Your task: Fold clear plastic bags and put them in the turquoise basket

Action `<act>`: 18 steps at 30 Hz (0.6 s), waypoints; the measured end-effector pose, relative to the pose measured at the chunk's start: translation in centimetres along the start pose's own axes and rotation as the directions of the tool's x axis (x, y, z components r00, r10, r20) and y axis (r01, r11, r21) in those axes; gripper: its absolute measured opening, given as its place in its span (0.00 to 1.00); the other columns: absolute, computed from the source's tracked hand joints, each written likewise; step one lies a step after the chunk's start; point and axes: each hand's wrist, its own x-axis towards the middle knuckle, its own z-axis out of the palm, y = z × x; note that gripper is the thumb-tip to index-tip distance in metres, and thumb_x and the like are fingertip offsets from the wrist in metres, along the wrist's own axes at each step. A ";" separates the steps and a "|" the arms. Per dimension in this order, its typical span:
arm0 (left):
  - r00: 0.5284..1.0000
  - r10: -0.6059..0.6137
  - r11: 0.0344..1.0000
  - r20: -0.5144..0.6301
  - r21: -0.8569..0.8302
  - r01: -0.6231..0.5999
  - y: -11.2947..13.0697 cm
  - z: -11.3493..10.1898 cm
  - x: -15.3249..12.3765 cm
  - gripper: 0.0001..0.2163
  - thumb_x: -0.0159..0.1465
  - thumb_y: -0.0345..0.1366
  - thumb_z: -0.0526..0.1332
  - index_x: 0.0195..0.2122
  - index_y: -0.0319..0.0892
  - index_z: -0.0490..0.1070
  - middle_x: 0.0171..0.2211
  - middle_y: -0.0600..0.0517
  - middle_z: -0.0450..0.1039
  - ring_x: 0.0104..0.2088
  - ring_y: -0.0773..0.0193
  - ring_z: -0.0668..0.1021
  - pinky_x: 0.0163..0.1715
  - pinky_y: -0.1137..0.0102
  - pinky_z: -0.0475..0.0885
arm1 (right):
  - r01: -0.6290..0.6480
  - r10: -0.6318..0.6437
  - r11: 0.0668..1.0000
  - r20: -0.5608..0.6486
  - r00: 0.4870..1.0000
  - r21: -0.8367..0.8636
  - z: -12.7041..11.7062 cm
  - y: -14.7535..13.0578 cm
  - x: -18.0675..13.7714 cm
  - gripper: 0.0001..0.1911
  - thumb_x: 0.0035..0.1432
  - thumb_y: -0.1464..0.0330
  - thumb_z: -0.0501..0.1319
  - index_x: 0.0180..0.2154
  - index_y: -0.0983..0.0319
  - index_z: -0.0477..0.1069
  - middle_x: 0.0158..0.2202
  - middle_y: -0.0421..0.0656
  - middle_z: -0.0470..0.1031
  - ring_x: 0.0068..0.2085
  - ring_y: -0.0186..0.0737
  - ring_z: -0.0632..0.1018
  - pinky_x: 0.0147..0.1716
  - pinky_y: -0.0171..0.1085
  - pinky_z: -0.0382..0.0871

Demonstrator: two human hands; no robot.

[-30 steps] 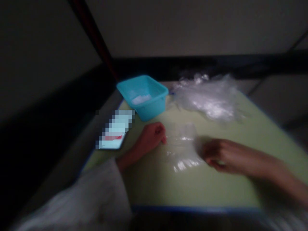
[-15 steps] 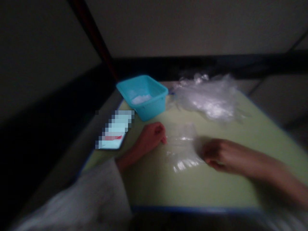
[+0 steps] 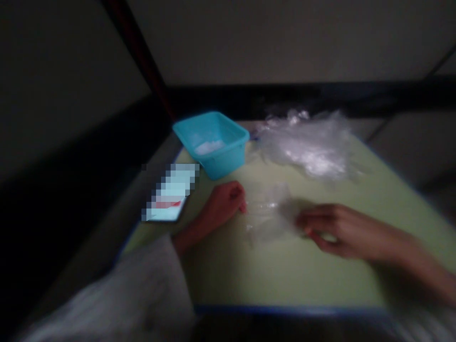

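Note:
A small clear plastic bag (image 3: 267,213) lies between my hands over the table, thin and hard to make out in the dim light. At its left edge my left hand (image 3: 228,199) is closed, the fingertips pinching the film. My right hand (image 3: 324,228) is closed on the bag's right side, thumb and fingers meeting at the edge, with a gap showing between thumb and palm. Blur hides the exact spot where the right fingertips meet the plastic.
A turquoise basin (image 3: 226,164) with something white inside stands at the back left. Behind the bag, to the right, a heap of clear plastic bags (image 3: 309,147) covers the far table. A lit phone (image 3: 173,192) lies by the left edge of the yellow-green table (image 3: 285,280).
My right hand has shifted slightly left, its fingers straighter. The bag's shiny folded lower edge has flattened and moved up. My left hand stays in place.

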 end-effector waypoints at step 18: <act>1.000 0.000 1.000 0.002 0.005 0.000 -0.1 0.2 0.0 0.06 0.58 0.28 0.53 0.25 0.40 0.65 0.20 0.53 0.74 0.22 0.68 0.77 0.18 0.79 0.63 | 0.205 -0.305 0.875 -0.169 0.937 -0.439 2.3 3.4 0.2 0.09 0.64 0.71 0.52 0.36 0.64 0.71 0.34 0.47 0.74 0.36 0.40 0.73 0.34 0.41 0.70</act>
